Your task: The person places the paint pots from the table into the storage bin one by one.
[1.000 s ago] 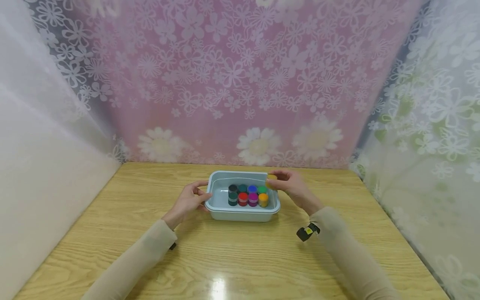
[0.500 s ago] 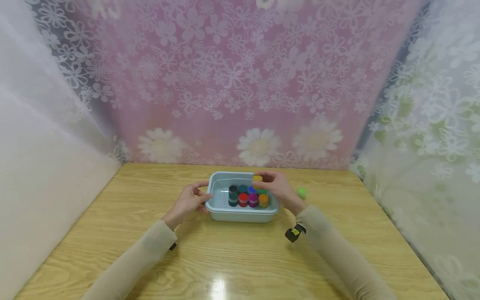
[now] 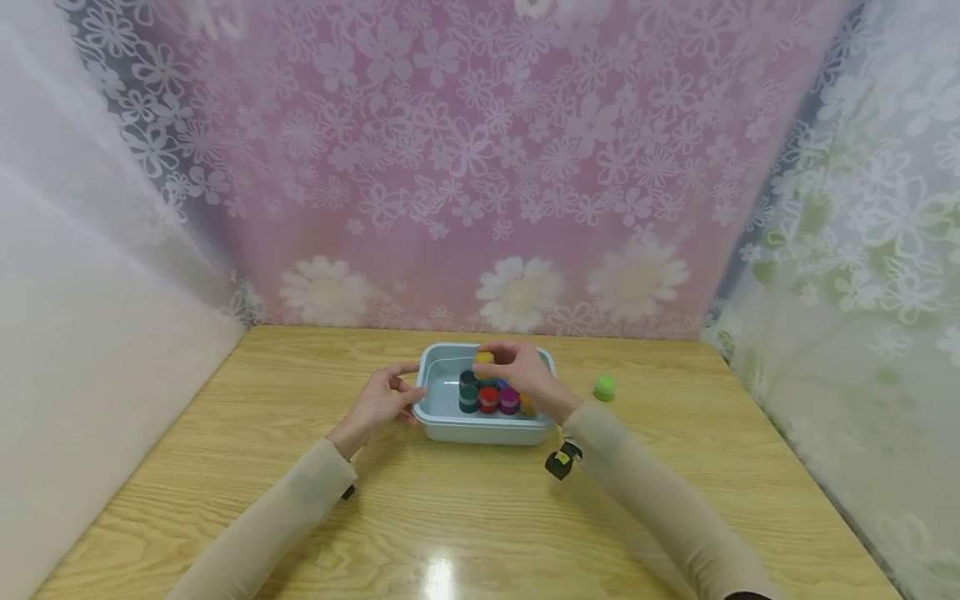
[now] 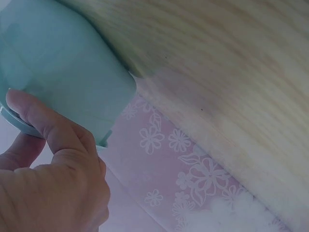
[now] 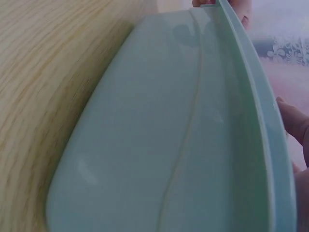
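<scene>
A pale blue plastic basin (image 3: 480,433) stands on the table with several small paint jars in its right half. My left hand (image 3: 382,398) pinches its left rim, thumb on one side and fingers on the other, as the left wrist view of the hand (image 4: 58,164) also shows. Over the basin, my right hand (image 3: 527,373) holds a yellow paint jar (image 3: 484,359) between thumb and fingers. Dark green (image 3: 468,400), red (image 3: 488,400) and purple (image 3: 508,401) jars sit in the front row; my right hand partly covers others. The basin wall (image 5: 135,121) fills the right wrist view.
A light green jar (image 3: 604,387) stands on the wooden table (image 3: 442,517), right of the basin. A pink flowered curtain (image 3: 420,167) hangs behind the table, with pale curtains at both sides.
My right hand has carried the yellow jar leftward from the basin's right rim to above the back row. This uncovers the light green jar on the table. The left hand keeps its place.
</scene>
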Demonstrator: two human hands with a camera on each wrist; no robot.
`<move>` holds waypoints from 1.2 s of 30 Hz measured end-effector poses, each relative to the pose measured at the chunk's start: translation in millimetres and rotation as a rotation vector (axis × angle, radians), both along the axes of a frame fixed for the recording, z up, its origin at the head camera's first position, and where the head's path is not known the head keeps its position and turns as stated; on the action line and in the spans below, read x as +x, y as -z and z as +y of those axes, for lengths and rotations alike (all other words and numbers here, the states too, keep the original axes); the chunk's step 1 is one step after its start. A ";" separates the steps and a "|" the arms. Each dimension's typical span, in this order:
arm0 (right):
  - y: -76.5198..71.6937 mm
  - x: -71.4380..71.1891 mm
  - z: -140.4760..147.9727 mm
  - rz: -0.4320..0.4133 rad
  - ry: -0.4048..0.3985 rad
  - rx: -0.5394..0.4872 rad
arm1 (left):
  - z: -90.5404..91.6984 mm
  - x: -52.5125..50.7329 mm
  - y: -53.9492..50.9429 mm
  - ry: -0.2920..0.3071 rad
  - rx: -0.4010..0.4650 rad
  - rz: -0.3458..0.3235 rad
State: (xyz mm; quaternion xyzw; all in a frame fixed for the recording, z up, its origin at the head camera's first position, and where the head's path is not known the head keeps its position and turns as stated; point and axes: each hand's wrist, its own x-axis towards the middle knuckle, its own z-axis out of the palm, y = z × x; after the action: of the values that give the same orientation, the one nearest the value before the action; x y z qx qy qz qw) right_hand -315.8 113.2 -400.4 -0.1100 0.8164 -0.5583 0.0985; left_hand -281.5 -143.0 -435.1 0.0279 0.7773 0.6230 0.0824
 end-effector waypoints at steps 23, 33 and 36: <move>2.5 -23.5 -53.6 -0.015 -0.034 -0.056 | 0.0 -0.2 -2.1 0.022 -0.027 0.020; 8.3 -30.6 -56.9 0.019 -0.006 0.024 | -1.5 -1.6 0.3 0.012 -0.029 0.001; 11.7 -32.7 -56.9 0.033 -0.018 0.050 | -1.7 -0.9 0.5 0.015 -0.026 -0.004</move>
State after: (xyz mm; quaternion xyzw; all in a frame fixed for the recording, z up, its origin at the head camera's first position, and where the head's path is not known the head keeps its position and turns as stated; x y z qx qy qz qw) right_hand -348.4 56.3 -412.1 -0.1241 0.8306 -0.5348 0.0930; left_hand -282.4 -144.8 -435.6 0.0312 0.7851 0.6121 0.0892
